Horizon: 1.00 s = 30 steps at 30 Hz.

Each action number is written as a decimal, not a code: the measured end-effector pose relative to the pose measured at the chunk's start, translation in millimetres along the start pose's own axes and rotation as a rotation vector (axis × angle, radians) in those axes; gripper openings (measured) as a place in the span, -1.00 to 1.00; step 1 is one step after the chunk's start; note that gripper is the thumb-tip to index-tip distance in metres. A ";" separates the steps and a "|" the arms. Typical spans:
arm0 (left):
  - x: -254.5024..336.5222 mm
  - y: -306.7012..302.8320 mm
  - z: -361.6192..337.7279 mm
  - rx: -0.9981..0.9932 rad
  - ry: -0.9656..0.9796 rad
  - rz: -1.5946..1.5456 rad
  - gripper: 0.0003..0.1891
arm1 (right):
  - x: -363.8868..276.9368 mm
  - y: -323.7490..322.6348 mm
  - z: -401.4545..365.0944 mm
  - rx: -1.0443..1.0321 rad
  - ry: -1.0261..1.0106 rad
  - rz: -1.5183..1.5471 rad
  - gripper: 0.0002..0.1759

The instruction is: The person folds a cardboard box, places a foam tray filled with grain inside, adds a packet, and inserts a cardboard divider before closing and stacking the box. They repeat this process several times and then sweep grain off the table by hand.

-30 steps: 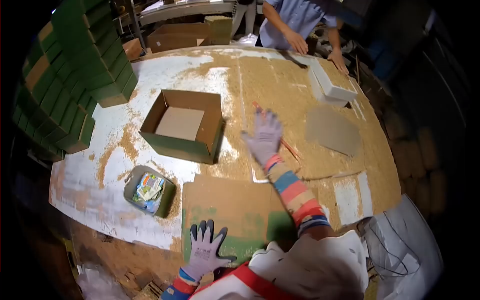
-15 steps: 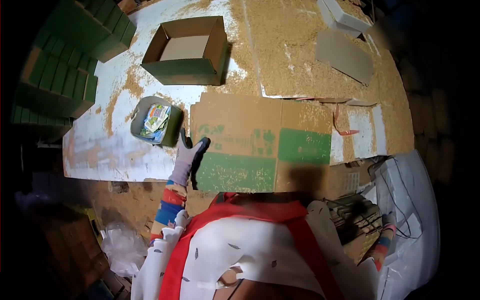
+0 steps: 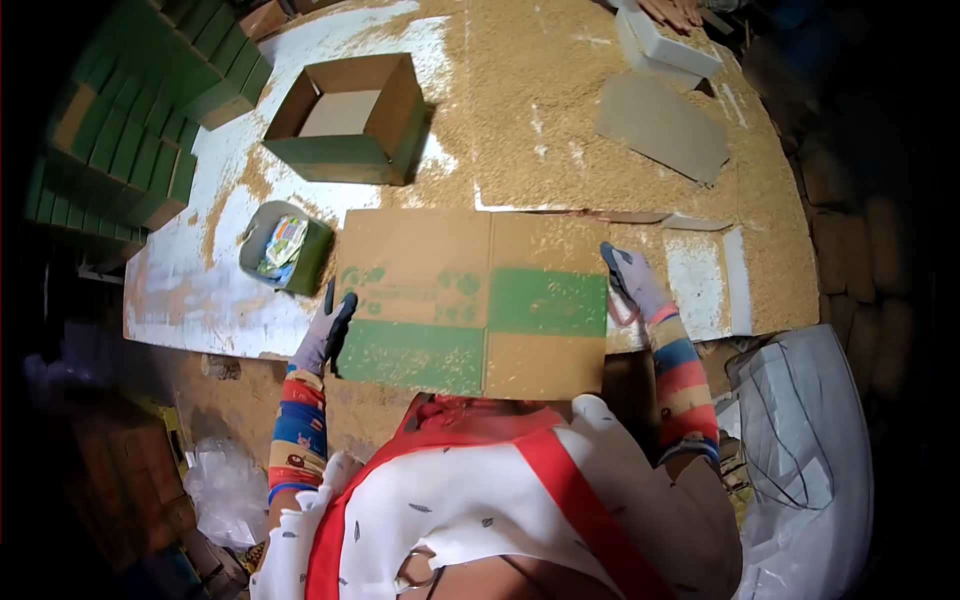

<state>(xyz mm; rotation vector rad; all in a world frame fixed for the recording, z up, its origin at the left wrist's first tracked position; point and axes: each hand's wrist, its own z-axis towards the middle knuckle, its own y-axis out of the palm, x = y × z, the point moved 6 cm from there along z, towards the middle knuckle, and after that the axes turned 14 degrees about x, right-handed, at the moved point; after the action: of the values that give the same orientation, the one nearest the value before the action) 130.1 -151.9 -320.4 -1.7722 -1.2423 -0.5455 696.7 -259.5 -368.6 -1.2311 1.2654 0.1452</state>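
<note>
Evidently, the flat cardboard sheet (image 3: pixel 420 245) lies between the gloved hands: the left hand (image 3: pixel 325 328) at its left edge, two digits parted, the right hand (image 3: pixel 637 282) at its upper right edge, digits partly bent — whether either pinches it cannot be told, other digits being hidden. The sheet's green print is illegible, as is that on the packets (image 3: pixel 286 243) in the bin (image 3: pixel 318 262) left of it — a co-worker's hands (image 3: pixel 674 12), beyond it, are cut off.
</note>
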 end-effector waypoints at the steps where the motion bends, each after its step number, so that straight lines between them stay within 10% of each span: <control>1: -0.7 -0.2 0.0 0.023 -0.009 0.013 -0.10 | 20.6 -10.0 2.2 0.035 0.097 0.169 -0.46; 5: 0.8 -0.2 -2.3 0.039 0.045 0.030 -0.07 | 18.7 -116.9 -57.8 0.294 0.662 0.949 -0.74; 8: -5.2 0.7 2.6 0.053 0.050 0.021 -0.04 | 63.7 -184.0 -66.2 0.097 0.486 1.108 -0.78; 10: -12.2 -2.7 11.9 0.007 0.051 0.031 -0.07 | 57.1 -176.1 -67.3 0.225 0.576 0.943 -0.69; 13: -13.9 1.6 11.5 -0.023 0.081 -0.082 -0.11 | 1.2 -78.8 -43.0 0.183 -0.007 0.268 -0.33; 14: -15.4 2.3 12.1 -0.006 0.109 -0.129 -0.12 | -1.8 -53.9 -25.9 0.434 -0.294 -0.389 -0.21; 16: 5.7 8.1 -4.7 0.073 0.070 -0.112 -0.10 | -10.9 -7.7 -9.4 0.478 -0.107 -0.599 -0.28; 19: -15.6 -2.7 14.4 0.073 0.120 0.049 -0.04 | -5.7 19.3 15.1 0.491 -0.206 -0.461 -0.69; 22: -2.5 -2.3 7.5 0.096 0.217 0.112 -0.01 | 20.5 15.0 -2.4 0.011 0.475 1.028 -0.69; 27: 6.0 2.6 -7.4 0.037 0.172 -0.015 -0.09 | 63.4 -119.8 -51.9 0.596 -0.627 -0.273 -0.60; 30: -1.2 2.2 -0.8 0.033 0.171 0.027 -0.11 | 71.4 -266.8 -134.1 0.749 -0.391 -0.697 -0.56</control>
<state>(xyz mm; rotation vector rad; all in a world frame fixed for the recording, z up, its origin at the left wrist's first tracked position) 131.7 -153.5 -321.8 -1.6751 -1.1019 -0.6440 819.4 -507.2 -234.9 -0.8527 0.4175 -0.5306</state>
